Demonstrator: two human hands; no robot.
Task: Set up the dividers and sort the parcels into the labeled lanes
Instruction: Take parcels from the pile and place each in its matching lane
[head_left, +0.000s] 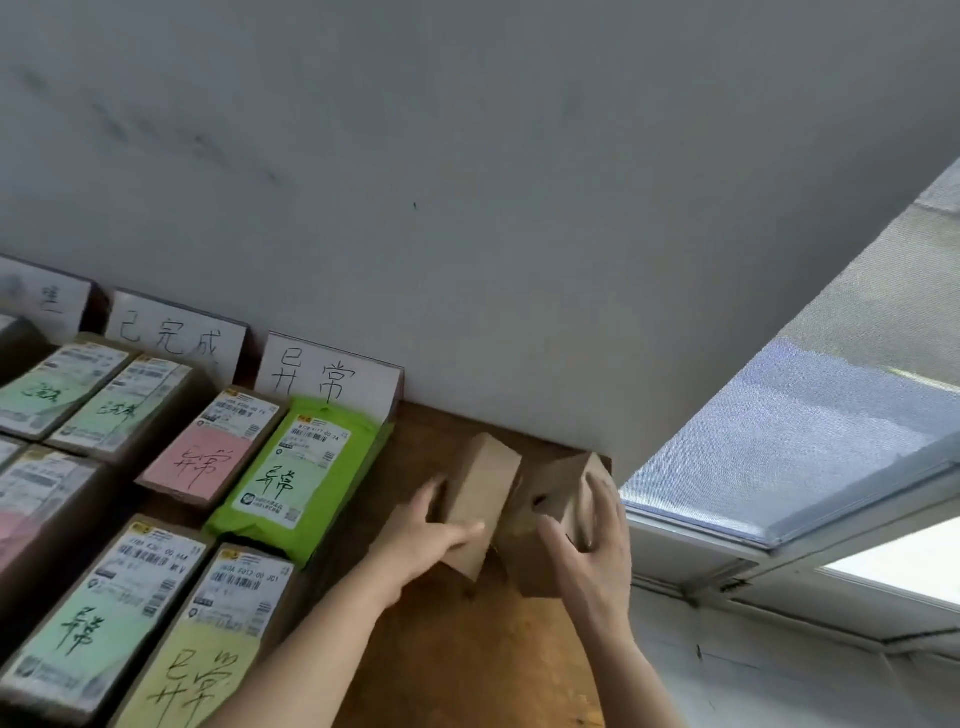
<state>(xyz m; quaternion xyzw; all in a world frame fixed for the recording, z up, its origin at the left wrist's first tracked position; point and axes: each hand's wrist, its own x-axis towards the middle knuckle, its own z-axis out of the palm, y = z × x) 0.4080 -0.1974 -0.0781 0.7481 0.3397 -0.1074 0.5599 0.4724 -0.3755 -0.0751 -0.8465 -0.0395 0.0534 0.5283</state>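
Wooden desk (467, 654): left hand (421, 540) clasps the left cardboard box (485, 483), right hand (592, 556) the right cardboard box (563, 488), lane signs (327, 374) lying leftward

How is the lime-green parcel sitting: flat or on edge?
Flat: the lime-green parcel lies with its label facing up on the table.

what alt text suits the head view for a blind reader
The left hand and right hand each grip a brown box at the wooden table's far corner; labelled parcels lie in rows to their left, below handwritten signs.
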